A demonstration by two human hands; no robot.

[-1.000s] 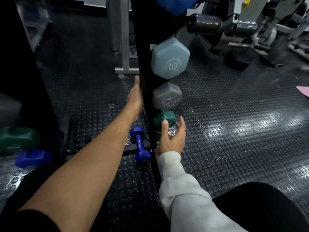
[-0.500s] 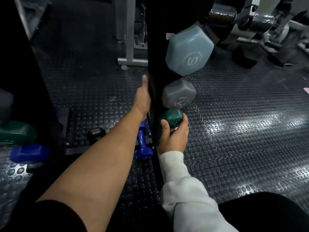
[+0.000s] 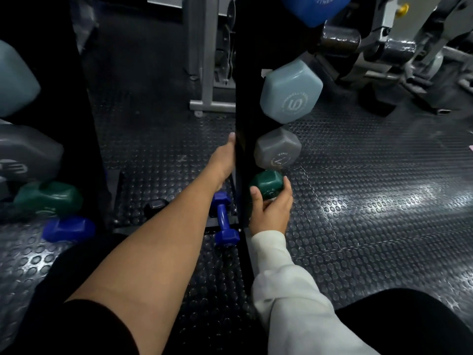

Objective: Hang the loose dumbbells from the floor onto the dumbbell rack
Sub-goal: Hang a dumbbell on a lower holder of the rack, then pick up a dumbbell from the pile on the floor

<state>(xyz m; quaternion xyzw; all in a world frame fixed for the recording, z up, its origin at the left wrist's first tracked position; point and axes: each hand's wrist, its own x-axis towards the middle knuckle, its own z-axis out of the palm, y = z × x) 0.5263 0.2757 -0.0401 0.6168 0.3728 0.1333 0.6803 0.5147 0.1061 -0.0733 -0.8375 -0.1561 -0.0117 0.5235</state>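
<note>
The end of the green dumbbell (image 3: 266, 185) is being gripped by the right hand (image 3: 270, 210), with the thumb curled against its near left face and the fingers wrapped round its right side. That dumbbell is being held at the lowest place on the right face of the black rack post (image 3: 243, 124), directly under the grey dumbbell (image 3: 277, 149), whose lower edge is almost being touched by the green one; whether the green dumbbell is already being carried by the rack cannot be told, since its far part is hidden behind the post. A white sleeve (image 3: 286, 290) is being worn on the right arm. The left hand (image 3: 223, 160) is being pressed flat against the left side of the same post, fingers straight and pointing up along it, nothing being grasped. Under the left forearm, a small blue dumbbell (image 3: 224, 221) is lying on the studded rubber floor (image 3: 358, 226), just beside the foot of the post. Above the grey dumbbell, a larger pale blue-grey dumbbell (image 3: 290, 92) is hanging on the post, and part of a bright blue dumbbell (image 3: 314, 8) is being shown at the top edge. At the far left, ends of further dumbbells are being seen stacked beside a second dark post: pale blue, grey, green and blue, from top to bottom.
</note>
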